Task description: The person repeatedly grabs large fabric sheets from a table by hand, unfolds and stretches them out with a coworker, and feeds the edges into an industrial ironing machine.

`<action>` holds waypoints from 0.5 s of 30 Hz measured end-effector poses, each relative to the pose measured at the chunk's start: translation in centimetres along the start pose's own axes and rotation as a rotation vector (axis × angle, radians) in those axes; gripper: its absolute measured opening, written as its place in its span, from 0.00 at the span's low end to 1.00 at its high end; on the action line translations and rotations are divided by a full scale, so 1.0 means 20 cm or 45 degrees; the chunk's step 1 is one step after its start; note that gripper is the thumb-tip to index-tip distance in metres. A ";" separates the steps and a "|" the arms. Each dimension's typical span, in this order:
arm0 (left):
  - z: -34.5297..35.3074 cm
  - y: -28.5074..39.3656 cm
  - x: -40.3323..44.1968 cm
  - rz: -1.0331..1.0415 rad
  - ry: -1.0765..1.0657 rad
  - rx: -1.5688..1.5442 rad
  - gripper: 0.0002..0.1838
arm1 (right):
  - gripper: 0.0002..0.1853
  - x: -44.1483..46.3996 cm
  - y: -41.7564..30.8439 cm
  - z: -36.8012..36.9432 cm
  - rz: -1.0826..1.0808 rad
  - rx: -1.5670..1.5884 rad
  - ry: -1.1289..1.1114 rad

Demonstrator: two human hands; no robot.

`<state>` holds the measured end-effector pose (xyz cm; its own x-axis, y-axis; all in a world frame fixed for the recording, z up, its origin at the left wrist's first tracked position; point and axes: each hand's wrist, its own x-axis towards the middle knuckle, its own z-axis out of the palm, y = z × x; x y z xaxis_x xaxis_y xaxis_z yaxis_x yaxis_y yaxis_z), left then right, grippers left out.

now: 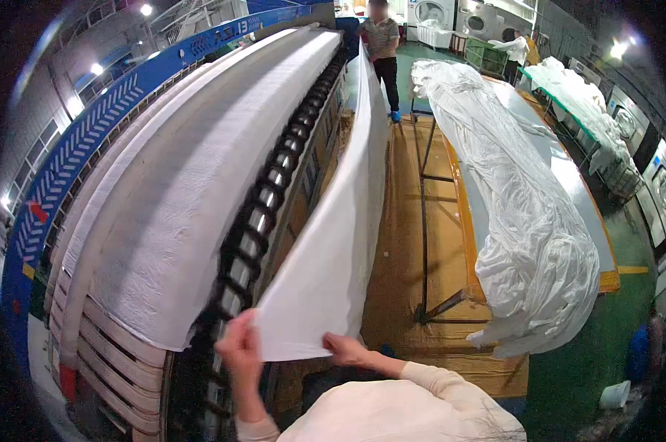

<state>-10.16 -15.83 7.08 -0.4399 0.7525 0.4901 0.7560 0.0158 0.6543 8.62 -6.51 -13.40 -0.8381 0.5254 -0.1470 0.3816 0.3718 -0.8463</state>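
Note:
A long white sheet (333,228) stretches away from me beside the ironing machine, hanging in the air. At its near left corner my left hand (240,345) pinches the edge, close to the machine's black roller edge. My right hand (347,349) grips the bottom edge of the same sheet, a little to the right. Far off, a person (381,44) stands by the sheet's other end; how that end is held is hard to make out. On the machine bed, another white sheet (171,221) lies spread out and slightly wrinkled.
The ironing machine's blue frame (75,140) runs along the left. On the right, a heap of crumpled white linen (517,199) covers part of a table (568,177). Washing machines (432,15) line the back. A white bucket (614,395) lies on the green floor.

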 end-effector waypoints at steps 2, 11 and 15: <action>-0.25 0.00 0.06 0.054 0.193 0.052 0.13 | 0.15 0.07 -0.25 0.00 -0.155 0.066 -0.067; -1.21 -0.55 0.13 -0.283 0.418 0.786 0.22 | 0.16 0.40 -0.83 0.27 -0.878 0.509 -0.231; -1.29 -0.76 0.21 -0.296 0.245 1.559 0.18 | 0.15 0.49 -0.66 0.37 -1.009 0.562 -0.257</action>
<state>-36.00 -29.91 14.07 -0.6080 0.5439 0.5784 0.5591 0.8105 -0.1746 -7.48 -12.05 -7.42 -0.8585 0.0837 0.5060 -0.4796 0.2186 -0.8498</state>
